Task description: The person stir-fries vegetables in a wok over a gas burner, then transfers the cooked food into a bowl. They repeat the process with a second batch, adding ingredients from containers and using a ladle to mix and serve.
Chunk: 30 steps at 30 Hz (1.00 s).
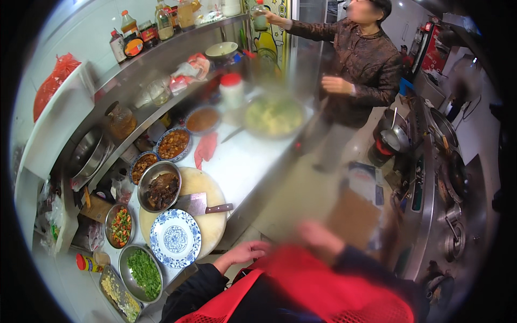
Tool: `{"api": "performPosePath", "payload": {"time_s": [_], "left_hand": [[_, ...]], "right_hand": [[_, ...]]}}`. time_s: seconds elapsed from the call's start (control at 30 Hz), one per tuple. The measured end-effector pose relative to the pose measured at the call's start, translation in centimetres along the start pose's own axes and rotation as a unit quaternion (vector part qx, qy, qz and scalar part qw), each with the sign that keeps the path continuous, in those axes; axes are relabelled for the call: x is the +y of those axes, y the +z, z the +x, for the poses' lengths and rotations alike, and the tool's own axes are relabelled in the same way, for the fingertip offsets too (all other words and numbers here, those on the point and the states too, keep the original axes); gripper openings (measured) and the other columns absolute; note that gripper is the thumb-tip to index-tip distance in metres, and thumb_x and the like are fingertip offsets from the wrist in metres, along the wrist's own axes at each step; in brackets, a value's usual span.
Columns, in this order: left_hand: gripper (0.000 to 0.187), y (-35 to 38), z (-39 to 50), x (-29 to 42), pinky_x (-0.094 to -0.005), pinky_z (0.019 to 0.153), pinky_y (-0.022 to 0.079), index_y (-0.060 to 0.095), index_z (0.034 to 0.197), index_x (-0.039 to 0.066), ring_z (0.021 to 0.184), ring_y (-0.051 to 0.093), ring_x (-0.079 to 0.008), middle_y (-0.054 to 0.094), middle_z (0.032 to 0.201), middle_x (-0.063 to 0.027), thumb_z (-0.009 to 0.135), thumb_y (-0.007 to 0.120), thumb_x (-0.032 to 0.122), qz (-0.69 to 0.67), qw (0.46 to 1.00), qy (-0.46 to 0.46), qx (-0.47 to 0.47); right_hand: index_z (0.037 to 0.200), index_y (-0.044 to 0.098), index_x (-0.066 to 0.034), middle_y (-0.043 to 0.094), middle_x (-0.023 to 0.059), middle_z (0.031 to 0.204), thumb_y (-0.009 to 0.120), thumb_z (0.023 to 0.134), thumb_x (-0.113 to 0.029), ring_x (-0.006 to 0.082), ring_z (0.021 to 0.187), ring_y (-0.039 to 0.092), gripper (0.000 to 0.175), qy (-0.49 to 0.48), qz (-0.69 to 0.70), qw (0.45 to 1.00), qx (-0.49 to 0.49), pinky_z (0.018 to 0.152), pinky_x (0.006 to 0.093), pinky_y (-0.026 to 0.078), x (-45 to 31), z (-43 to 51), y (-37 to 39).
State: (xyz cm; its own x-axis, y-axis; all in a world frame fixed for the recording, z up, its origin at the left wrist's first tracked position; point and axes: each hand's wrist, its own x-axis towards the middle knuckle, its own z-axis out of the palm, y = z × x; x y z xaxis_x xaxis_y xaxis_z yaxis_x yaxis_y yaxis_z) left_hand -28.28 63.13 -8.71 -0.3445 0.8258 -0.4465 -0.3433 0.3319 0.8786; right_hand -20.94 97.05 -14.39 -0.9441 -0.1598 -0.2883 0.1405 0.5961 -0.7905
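My left hand (247, 253) is in front of my waist at the edge of a red apron (301, 278); its fingertips are blurred and I cannot tell whether they grip the cloth. My right hand (319, 238), also blurred, is raised over the apron with nothing clearly visible in it. To the left, a round cutting board (216, 238) carries a cleaver (198, 204) with a wooden handle, a blue-and-white plate (175, 238) with no food on it, and part of a steel bowl (176, 174) of dark cooked meat (163, 187).
Bowls of chopped greens (144, 272), diced peppers (121, 226) and red stew (173, 144) line the white counter (242, 161). A co-worker (359, 52) at the far end holds a bottle (260, 20) near a large blurred bowl (274, 115). Stoves (428, 181) run along the right.
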Motion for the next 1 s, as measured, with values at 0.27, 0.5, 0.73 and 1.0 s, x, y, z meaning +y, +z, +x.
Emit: {"api": "performPosePath", "payload": {"time_s": [0.27, 0.5, 0.73, 1.0], "left_hand": [[0.042, 3.7, -0.5, 5.0, -0.0285, 0.094, 0.047, 0.053, 0.134, 0.001, 0.11, 0.058, -0.0127, 0.064, 0.122, -0.0073, 0.094, 0.062, 0.008, 0.05, 0.997, -0.013, 0.064], [0.042, 5.9, -2.8, 7.4, -0.0277, 0.09, 0.049, 0.053, 0.134, 0.001, 0.106, 0.059, -0.0124, 0.064, 0.118, -0.0069, 0.094, 0.063, 0.01, 0.095, 0.978, -0.01, 0.186], [0.044, 5.3, -3.8, 9.3, -0.0296, 0.081, 0.052, 0.052, 0.135, 0.002, 0.1, 0.063, -0.0147, 0.064, 0.12, -0.0089, 0.094, 0.063, 0.014, 0.026, 0.942, 0.014, 0.333], [0.043, -2.5, -0.3, 11.0, -0.0275, 0.079, 0.052, 0.053, 0.132, -0.002, 0.095, 0.062, -0.0127, 0.066, 0.113, -0.0084, 0.094, 0.064, 0.014, 0.014, 0.922, 0.104, 0.373]], "right_hand": [[0.115, 0.065, -0.003, 0.07, 0.0174, 0.106, 0.058, 0.086, -0.017, 0.0291, 0.098, 0.068, 0.033, 0.059, 0.025, 0.998, 0.007, 0.086, 0.0368, 0.053, 1.2, -10.1, -0.4], [0.113, 0.066, -0.0041, 0.071, 0.0148, 0.103, 0.061, 0.085, -0.018, 0.0249, 0.094, 0.069, 0.032, 0.092, 0.052, 0.994, -0.01, 0.082, 0.0352, 0.054, 6.6, -14.2, 0.0], [0.12, 0.058, -0.0005, 0.068, 0.0166, 0.108, 0.069, 0.085, -0.027, 0.0241, 0.099, 0.067, 0.045, -0.039, 0.12, 0.989, 0.082, 0.083, 0.0368, 0.054, 0.1, -2.0, -10.2], [0.123, 0.056, 0.0038, 0.065, 0.0138, 0.111, 0.077, 0.081, -0.029, 0.0184, 0.091, 0.065, 0.057, -0.27, 0.161, 0.939, 0.141, 0.076, 0.0306, 0.054, -25.0, 19.9, -29.9]]}}
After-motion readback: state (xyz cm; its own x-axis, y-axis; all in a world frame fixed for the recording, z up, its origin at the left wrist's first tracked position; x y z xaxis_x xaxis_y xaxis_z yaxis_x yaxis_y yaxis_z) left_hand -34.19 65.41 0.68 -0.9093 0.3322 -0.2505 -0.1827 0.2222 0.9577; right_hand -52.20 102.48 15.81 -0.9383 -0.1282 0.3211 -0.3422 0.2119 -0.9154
